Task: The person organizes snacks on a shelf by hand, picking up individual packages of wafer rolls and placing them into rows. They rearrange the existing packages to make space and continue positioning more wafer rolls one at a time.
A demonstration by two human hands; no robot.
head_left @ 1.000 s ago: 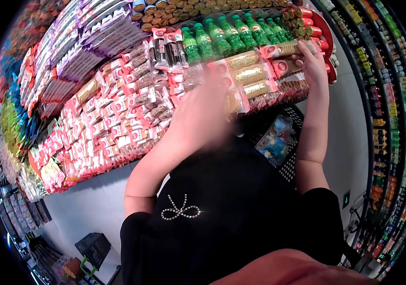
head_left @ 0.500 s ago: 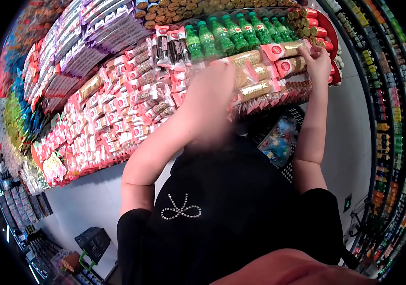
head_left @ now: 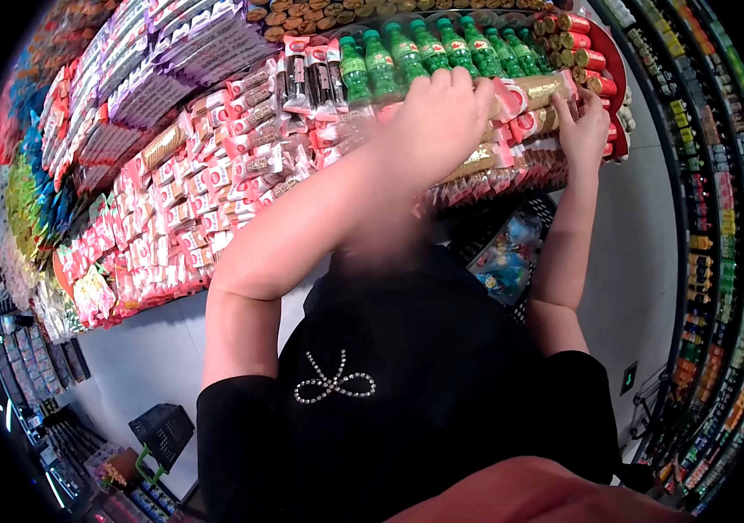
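My left hand lies with bent fingers over gold-wrapped packets beside the green bottles; whatever its fingers hold is hidden beneath it. My right hand is at the right end of the packet rows, thumb and fingers apart. Its thumb and fingertips are beside the end of a gold packet with pink-and-white ends. Another such packet lies just below, near the thumb. Dark packets stand left of the bottles.
Many small pink-and-white packets cover the display's left part, below purple-and-white packs. Red-and-gold rolls line its right end. A dark basket is on the floor at lower left. Stocked shelves curve along the right.
My left hand has moved right and come down on the packets. My right hand has shifted slightly right and lower, its fingers off the top packet's end.
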